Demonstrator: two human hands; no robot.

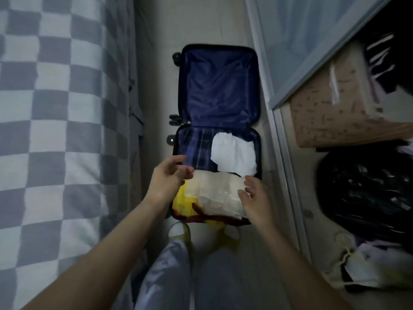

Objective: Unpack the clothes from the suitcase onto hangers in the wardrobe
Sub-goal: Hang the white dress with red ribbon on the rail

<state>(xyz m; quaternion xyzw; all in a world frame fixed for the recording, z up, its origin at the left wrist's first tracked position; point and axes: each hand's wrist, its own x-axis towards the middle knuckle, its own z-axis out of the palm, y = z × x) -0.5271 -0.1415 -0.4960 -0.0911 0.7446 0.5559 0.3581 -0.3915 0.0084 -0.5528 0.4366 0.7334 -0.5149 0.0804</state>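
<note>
Where the suitcase (220, 90) lies open, hands (169, 175) hover apart.

Dim light falls on a pale floor (156, 30). Left of the floor lies a bed (55, 108) with a grey-and-white checked cover. Right of it runs a sliding-door track (288, 166).

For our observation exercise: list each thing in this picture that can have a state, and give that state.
suitcase: open, flat on floor
far half: empty
near half: holds clothes
white garment: crumpled, on top
cream garment: folded, between hands
left hand: open, empty
right hand: open, empty
</note>
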